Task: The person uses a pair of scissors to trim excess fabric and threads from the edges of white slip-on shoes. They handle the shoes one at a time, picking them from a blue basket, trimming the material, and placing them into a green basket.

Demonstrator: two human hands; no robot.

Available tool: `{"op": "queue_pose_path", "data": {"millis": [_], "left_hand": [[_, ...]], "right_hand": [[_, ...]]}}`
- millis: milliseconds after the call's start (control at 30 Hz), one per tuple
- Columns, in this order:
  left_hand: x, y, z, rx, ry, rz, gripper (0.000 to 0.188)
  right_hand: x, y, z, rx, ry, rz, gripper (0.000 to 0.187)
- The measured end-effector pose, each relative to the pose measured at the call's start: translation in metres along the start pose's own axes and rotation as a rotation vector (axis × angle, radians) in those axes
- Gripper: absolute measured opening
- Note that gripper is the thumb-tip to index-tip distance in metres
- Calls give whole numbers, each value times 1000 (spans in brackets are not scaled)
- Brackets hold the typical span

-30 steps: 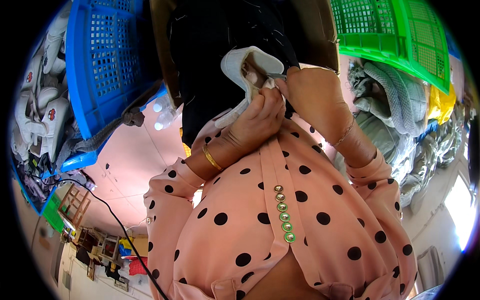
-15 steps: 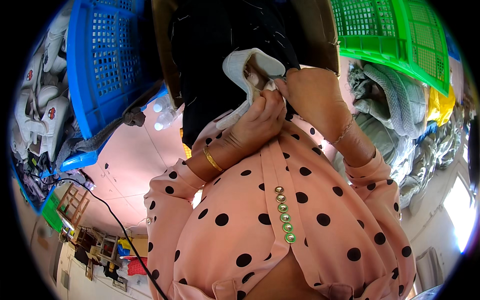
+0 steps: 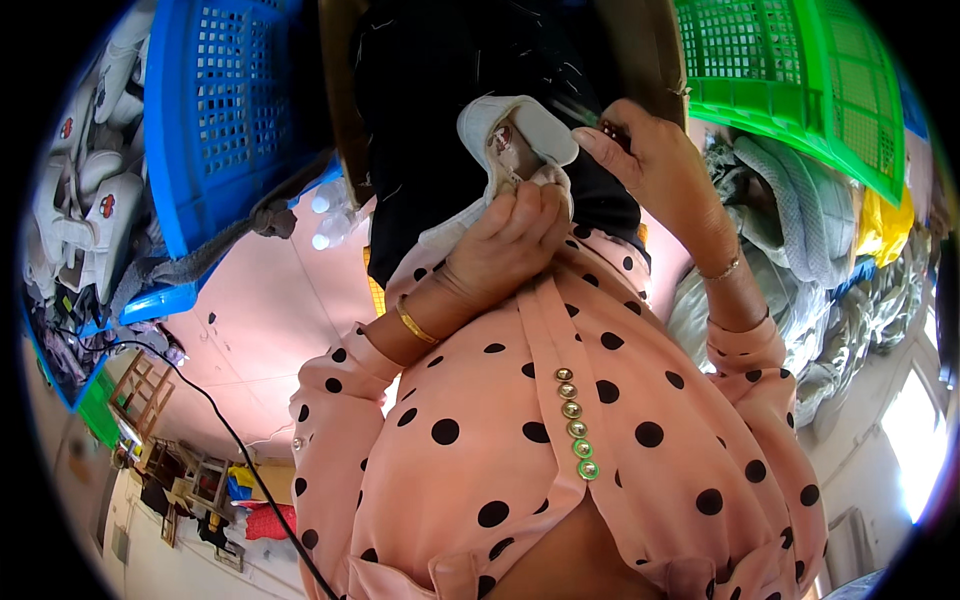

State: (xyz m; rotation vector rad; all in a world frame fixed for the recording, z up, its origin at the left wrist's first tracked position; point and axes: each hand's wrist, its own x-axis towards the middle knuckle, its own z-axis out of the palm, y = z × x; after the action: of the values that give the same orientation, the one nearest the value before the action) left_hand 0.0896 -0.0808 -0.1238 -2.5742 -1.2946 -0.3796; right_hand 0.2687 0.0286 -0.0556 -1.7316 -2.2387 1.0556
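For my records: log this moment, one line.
left hand: gripping white shoe | right hand: holding slim tool | blue basket: at left

White shoe (image 3: 512, 158), inside showing; slim dark-handled tool (image 3: 610, 129) near it.

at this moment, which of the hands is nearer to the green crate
The right. The right hand is lower left of the green crate in the picture, apart from it; the left hand is farther left, gripping the white shoe.

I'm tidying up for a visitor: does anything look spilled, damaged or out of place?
No spill or breakage stands out. Only stray white threads look untidy, scattered on the black cloth around the white shoe, showing plainly against the dark.
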Motion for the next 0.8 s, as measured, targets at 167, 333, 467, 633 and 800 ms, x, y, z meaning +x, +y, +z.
{"op": "queue_pose_path", "data": {"millis": [167,333,467,633,800], "left_hand": [[-6,-9,-12,-243,-106,-3,36],[-10,-21,-29,-682,-74,-203,31],[-4,-17,-23,-712,36,-443,22],[17,-16,-11,-605,-24,-687,18],[21,-16,11,-550,-71,-726,14]], "right_hand": [[12,10,41,100,-27,-15,45],[14,26,56,381,-175,80,39],[10,26,56,562,-230,137,35],[6,40,66,722,-248,133,32],[9,42,70,766,-262,101,30]]}}
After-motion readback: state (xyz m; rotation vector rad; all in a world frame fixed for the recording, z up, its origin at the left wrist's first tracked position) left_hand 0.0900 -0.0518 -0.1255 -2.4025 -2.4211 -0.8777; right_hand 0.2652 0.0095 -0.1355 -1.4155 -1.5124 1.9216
